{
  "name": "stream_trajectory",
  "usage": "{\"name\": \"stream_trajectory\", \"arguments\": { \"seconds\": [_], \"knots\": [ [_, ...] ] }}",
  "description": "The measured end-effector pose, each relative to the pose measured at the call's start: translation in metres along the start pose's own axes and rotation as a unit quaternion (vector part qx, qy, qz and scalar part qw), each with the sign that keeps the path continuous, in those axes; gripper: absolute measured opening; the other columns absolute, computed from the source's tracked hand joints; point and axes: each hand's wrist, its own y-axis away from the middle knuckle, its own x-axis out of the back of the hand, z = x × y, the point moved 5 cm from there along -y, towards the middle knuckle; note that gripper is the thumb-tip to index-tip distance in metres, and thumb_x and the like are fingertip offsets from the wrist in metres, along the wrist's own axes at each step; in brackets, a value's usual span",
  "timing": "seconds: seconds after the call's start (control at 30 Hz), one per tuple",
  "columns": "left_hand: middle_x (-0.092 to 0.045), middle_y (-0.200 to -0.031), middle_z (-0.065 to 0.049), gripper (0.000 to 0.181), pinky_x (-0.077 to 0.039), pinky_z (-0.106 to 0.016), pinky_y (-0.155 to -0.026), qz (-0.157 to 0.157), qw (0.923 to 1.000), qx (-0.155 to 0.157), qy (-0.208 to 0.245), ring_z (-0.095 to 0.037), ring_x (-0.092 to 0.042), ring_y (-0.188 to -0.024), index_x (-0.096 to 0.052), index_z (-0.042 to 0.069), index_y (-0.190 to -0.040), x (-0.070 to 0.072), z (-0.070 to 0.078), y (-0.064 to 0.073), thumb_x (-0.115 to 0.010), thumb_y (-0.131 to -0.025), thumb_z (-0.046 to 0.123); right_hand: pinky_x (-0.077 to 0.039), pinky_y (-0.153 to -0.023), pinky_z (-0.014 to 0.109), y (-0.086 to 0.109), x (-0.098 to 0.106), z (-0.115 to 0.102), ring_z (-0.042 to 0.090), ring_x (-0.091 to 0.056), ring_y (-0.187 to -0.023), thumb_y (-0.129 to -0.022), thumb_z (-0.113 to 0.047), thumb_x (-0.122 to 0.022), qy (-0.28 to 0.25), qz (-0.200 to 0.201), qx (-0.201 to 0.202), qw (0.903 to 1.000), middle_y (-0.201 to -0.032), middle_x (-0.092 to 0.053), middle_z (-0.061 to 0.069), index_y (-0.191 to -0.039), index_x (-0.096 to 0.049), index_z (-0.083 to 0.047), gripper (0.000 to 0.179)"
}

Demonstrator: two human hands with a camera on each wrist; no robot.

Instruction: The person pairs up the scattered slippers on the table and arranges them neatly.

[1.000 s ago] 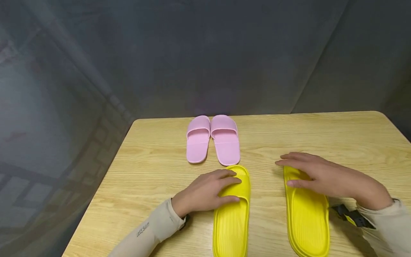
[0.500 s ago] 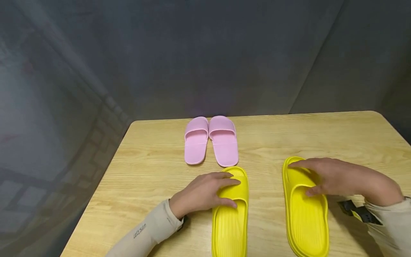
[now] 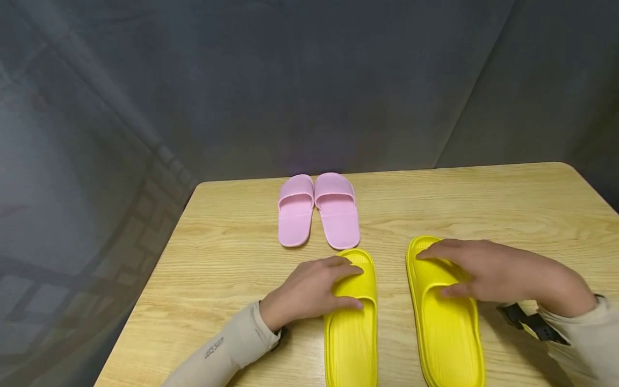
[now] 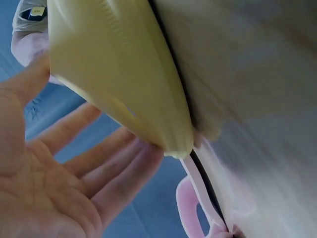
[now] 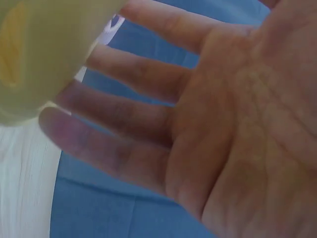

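Note:
In the head view my left hand [image 3: 316, 287] rests on the strap of the left yellow slipper [image 3: 350, 349], fingers spread over it and thumb by the opening. The left wrist view shows those fingers nearly straight, touching the yellow slipper [image 4: 119, 64]. My right hand [image 3: 498, 271] lies over the strap of the right yellow slipper [image 3: 450, 344], which is slightly tilted, toe to the left. In the right wrist view the long straight fingers [image 5: 138, 74] meet the side of the yellow slipper [image 5: 54, 54]. Part of each strap is hidden beneath a hand.
Two pink slippers [image 3: 340, 220] stand side by side near the back edge of the wooden table [image 3: 232, 258], just beyond the left yellow slipper's toe. Dark grey cloth [image 3: 314, 86] hangs behind the table and along its left side.
My right hand first comes down onto the right yellow slipper. That slipper then shifts left with the hand, closer to the other yellow one. My left hand stays nearly still.

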Motion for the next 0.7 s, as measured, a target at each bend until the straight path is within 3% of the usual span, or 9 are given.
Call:
{"name": "stream_trajectory", "arguments": {
  "seconds": [0.37, 0.7],
  "knots": [
    [-0.067, -0.125, 0.006, 0.057, -0.056, -0.031, -0.079, 0.012, 0.9994, 0.030, -0.012, -0.011, -0.067, -0.108, -0.065, 0.030, -0.130, -0.004, 0.004, -0.001, -0.064, -0.085, 0.066, -0.050, -0.099, 0.052, -0.011, -0.010, -0.033, 0.022, -0.058, -0.125, -0.088, -0.062, -0.064, 0.019, 0.014, 0.069, 0.9974, -0.142, -0.055, -0.007, -0.138, -0.053, -0.035, 0.058],
    [-0.067, -0.122, 0.008, 0.059, -0.055, -0.027, -0.073, 0.014, 0.9994, 0.027, -0.018, -0.010, -0.067, -0.104, -0.066, 0.030, -0.129, -0.005, 0.005, -0.001, -0.064, -0.084, 0.068, -0.051, -0.098, 0.054, -0.014, -0.014, -0.047, 0.026, -0.060, -0.124, -0.088, -0.060, -0.064, 0.020, 0.037, 0.071, 0.9965, -0.142, -0.056, -0.002, -0.139, -0.054, -0.033, 0.058]
  ]
}}
